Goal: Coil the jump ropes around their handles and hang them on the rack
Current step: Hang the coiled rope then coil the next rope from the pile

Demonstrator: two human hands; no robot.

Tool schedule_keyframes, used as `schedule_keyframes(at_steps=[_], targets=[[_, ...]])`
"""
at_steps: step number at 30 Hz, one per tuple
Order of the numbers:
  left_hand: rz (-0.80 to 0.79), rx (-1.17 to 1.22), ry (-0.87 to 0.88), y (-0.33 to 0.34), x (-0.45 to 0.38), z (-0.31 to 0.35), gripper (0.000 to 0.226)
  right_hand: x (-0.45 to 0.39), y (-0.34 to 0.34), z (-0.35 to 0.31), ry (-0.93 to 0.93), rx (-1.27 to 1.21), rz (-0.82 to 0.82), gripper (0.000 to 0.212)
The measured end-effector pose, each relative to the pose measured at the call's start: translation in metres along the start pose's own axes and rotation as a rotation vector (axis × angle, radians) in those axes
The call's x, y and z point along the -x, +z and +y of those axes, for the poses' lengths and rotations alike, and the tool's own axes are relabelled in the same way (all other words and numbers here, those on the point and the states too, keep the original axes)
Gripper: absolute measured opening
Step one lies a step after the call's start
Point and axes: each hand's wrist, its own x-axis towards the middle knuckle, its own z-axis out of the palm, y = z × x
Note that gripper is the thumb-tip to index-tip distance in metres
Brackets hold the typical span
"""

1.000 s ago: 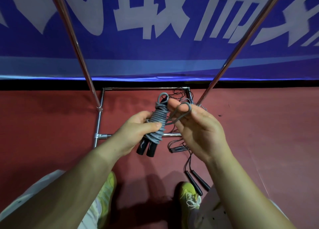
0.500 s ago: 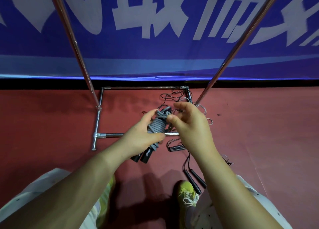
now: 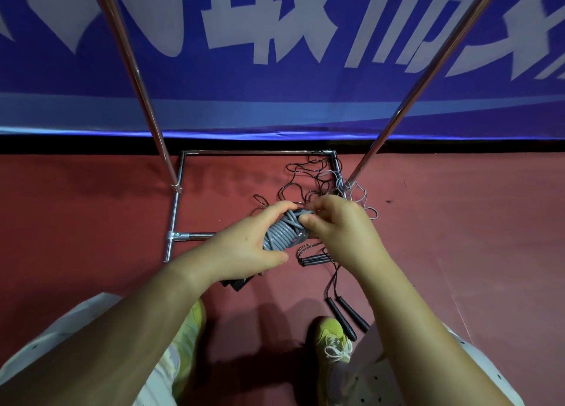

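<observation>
A grey jump rope (image 3: pixel 282 232) is coiled tightly around its two black handles, whose ends (image 3: pixel 237 283) poke out below my left wrist. My left hand (image 3: pixel 244 246) grips the coil from the left. From the right, my right hand (image 3: pixel 339 231) pinches the rope at the top end of the coil. The chrome rack (image 3: pixel 175 210) stands on the floor just beyond my hands, and its two uprights (image 3: pixel 406 105) rise past the top of the frame.
Loose black jump ropes (image 3: pixel 308 176) lie tangled on the red floor inside the rack base. One pair of black handles (image 3: pixel 344 317) lies by my right shoe, another (image 3: pixel 312 260) under my right hand. A thin grey cord (image 3: pixel 360 197) lies by the right upright. A blue banner hangs behind.
Both hands lowered with the coil. The rope loop my right hand held up has been drawn in against the top of the coil.
</observation>
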Motion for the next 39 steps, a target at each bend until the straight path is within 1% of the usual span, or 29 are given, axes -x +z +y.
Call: schedule_keyframes(at_steps=[3, 5, 8, 12, 15, 17, 19, 21, 25, 28, 31, 34, 37, 39], targets=[[0.015, 0.049, -0.003, 0.000, 0.000, 0.001, 0.068, -0.002, 0.005, 0.004, 0.064, -0.266, 0.019, 0.008], [0.030, 0.037, -0.014, -0.001, 0.000, 0.001, 0.068, -0.002, 0.010, 0.005, 0.082, -0.335, 0.011, 0.011], [0.064, -0.007, -0.053, 0.001, 0.002, 0.001, 0.065, -0.002, 0.020, 0.008, 0.093, -0.358, 0.011, 0.016], [0.205, -0.057, -0.099, 0.012, -0.002, -0.001, 0.045, -0.002, 0.032, 0.007, 0.116, -0.379, 0.005, 0.018], [0.259, -0.061, -0.137, 0.016, -0.006, -0.001, 0.034, -0.003, 0.035, 0.004, 0.122, -0.396, 0.024, 0.018], [0.263, -0.080, -0.153, 0.015, -0.006, 0.002, 0.033, -0.002, 0.035, 0.003, 0.106, -0.368, 0.055, 0.018], [0.254, -0.104, -0.170, 0.014, -0.005, 0.005, 0.038, -0.001, 0.035, 0.003, 0.087, -0.292, 0.079, 0.021], [0.255, -0.108, -0.182, 0.014, -0.004, 0.006, 0.042, 0.000, 0.035, 0.002, 0.086, -0.277, 0.083, 0.022], [0.273, -0.068, -0.176, 0.014, -0.003, 0.008, 0.035, -0.001, 0.022, 0.001, 0.040, -0.411, 0.027, 0.023], [0.286, -0.065, -0.183, 0.012, -0.002, 0.013, 0.032, -0.002, 0.010, 0.002, -0.053, -0.327, -0.010, 0.024], [0.278, -0.053, -0.183, 0.011, -0.001, 0.015, 0.033, -0.003, 0.005, 0.005, -0.066, -0.295, -0.054, 0.030], [0.267, 0.000, -0.201, 0.008, -0.002, 0.013, 0.033, -0.003, 0.002, 0.005, -0.051, -0.426, -0.148, 0.036], [0.248, 0.002, -0.195, 0.006, 0.000, 0.011, 0.032, -0.003, -0.001, 0.005, -0.018, -0.578, -0.197, 0.030], [0.208, -0.044, -0.161, 0.005, 0.002, 0.011, 0.031, -0.002, -0.001, 0.003, -0.026, -0.578, -0.218, 0.027]])
